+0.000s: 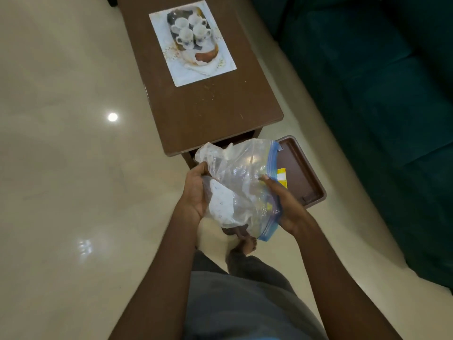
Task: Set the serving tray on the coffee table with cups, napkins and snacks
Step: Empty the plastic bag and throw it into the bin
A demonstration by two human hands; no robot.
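Observation:
I stand at the near end of the brown coffee table (pixel 220 106). Both hands hold a clear plastic zip bag (pixel 240 177) with a blue seal strip. My left hand (pixel 196 192) grips its left side, my right hand (pixel 284 204) its right edge. White crumpled material shows inside the bag. On the far part of the table a white placemat (pixel 191 74) carries a serving tray (pixel 208 57) with several white cups (pixel 190 27) and a brown snack (pixel 206 56). A white napkin (pixel 206 67) lies at the tray's near end.
A second brown tray (pixel 304 173) lies on the floor right of the table's near end, with a yellow packet (pixel 282 177) in it. A dark green sofa (pixel 380 94) fills the right side. Glossy cream floor spreads to the left. My bare foot (pixel 245 246) is below the bag.

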